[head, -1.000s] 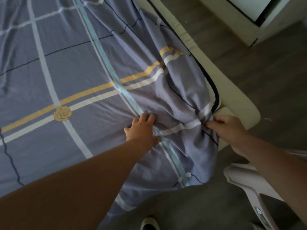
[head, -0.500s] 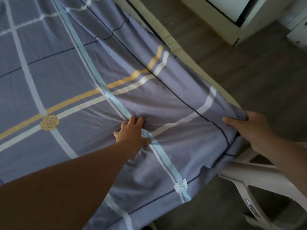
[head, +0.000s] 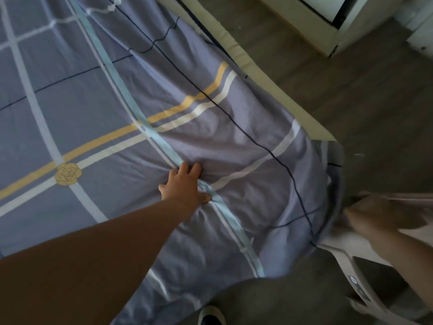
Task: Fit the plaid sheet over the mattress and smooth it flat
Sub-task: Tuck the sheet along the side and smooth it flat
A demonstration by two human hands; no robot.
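Observation:
The plaid sheet [head: 210,127] is lilac with yellow, white and pale blue stripes and a yellow rose print. It covers the near corner of the cream mattress [head: 276,90], whose side shows along the right edge. My left hand [head: 185,184] presses flat on the sheet beside the blue stripe, fingers spread, holding nothing. My right hand [head: 384,214] is blurred by motion just right of the mattress corner, off the draped sheet edge; whether it holds any fabric is unclear.
A pale plastic stool or chair [head: 351,261] stands right beside the bed corner under my right arm. White furniture [head: 328,26] sits on the grey wood floor [head: 351,95] at the top right. A shoe tip [head: 210,317] shows at the bottom.
The bunched sheet corner was pulled out and down over the mattress corner. My right hand has since swung away from the corner to the right. My left hand stays pressing.

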